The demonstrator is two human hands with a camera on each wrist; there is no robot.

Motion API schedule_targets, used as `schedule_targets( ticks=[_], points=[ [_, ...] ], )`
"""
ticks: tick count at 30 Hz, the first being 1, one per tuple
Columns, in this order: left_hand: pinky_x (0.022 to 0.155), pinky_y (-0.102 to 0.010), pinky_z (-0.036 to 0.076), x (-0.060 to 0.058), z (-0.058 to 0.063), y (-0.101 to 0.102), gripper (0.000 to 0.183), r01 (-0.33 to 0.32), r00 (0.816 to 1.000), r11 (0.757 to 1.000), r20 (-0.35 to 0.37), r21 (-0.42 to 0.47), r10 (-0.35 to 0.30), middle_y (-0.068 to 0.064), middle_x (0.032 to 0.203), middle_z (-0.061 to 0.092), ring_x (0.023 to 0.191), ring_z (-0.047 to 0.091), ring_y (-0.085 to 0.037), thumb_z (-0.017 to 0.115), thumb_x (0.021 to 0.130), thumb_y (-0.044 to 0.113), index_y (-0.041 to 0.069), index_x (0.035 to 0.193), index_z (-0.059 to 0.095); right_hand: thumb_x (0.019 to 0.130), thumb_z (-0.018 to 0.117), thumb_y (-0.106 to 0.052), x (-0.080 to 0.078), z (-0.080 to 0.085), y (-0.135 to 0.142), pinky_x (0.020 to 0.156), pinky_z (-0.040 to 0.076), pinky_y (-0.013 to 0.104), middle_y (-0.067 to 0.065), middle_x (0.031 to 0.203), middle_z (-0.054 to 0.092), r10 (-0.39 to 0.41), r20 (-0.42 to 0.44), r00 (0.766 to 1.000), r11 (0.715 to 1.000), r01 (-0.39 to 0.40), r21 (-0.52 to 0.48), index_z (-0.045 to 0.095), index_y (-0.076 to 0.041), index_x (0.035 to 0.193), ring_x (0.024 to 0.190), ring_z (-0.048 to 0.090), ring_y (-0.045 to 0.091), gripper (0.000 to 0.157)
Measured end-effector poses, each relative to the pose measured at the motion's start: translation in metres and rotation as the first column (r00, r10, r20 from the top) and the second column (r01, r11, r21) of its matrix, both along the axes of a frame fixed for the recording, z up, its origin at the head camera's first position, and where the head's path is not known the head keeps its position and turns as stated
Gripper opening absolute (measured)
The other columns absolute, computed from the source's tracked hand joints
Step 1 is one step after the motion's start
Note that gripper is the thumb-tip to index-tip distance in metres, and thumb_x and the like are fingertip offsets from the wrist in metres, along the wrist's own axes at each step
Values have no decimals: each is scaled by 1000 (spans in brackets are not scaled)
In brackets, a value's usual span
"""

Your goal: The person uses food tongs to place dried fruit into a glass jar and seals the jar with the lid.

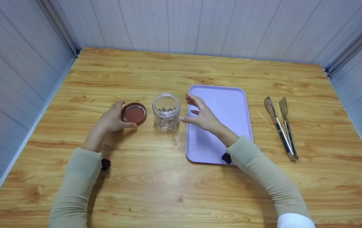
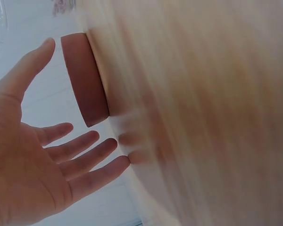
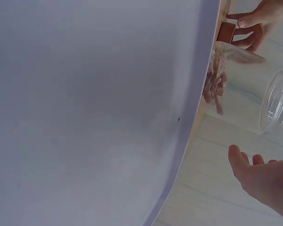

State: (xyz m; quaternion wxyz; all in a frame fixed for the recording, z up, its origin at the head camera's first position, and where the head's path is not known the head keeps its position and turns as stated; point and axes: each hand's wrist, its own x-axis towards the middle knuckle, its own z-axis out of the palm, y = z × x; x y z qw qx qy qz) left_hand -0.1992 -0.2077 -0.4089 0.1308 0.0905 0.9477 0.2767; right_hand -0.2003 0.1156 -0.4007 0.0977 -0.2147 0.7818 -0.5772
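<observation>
A reddish-brown round lid (image 1: 134,114) lies on the table with its hollow side up. My left hand (image 1: 112,119) is beside it with thumb and fingers spread; the left wrist view shows a gap between the thumb and the lid (image 2: 85,79). To the right of the lid stands an upright clear jar (image 1: 166,122) without a cover, small brownish pieces (image 3: 215,80) gathered at its bottom. My right hand (image 1: 203,118) hovers over the tray's left edge, fingers loosely bent and thumb close to the jar. It holds nothing. Whether the thumb touches the jar is unclear.
Under my right hand and forearm lies a light purple rectangular tray (image 1: 222,101). Metal tongs (image 1: 283,133) with dark grips lie spread on the wooden table (image 1: 168,190) at the right. Pale panelled walls (image 1: 181,25) border the table's back and sides.
</observation>
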Motion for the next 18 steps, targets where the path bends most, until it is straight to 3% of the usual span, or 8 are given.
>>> schedule_targets(
  ticks=[11, 18],
  points=[
    [95, -59, 27, -8, -2, 6, 102, 1, 1000, 990, 22, -138, 2, -35, 137, 22, 122, 27, -48, 73, 73, 43, -7, 141, 14, 74, 76, -16, -10, -10, -18, 101, 29, 42, 13, 136, 30, 53, 12, 999, 991, -54, 124, 24, -3, 142, 126, 29, 26, 87],
    [92, -62, 28, -11, -2, 11, 104, 1, 1000, 981, 20, -194, 3, -32, 137, 24, 122, 26, -47, 72, 72, 47, -7, 140, 16, 73, 78, -17, -12, -13, -26, 104, 24, 42, 16, 140, 28, 68, 37, 997, 987, -72, 141, 22, -4, 143, 129, 27, 24, 91]
  ],
)
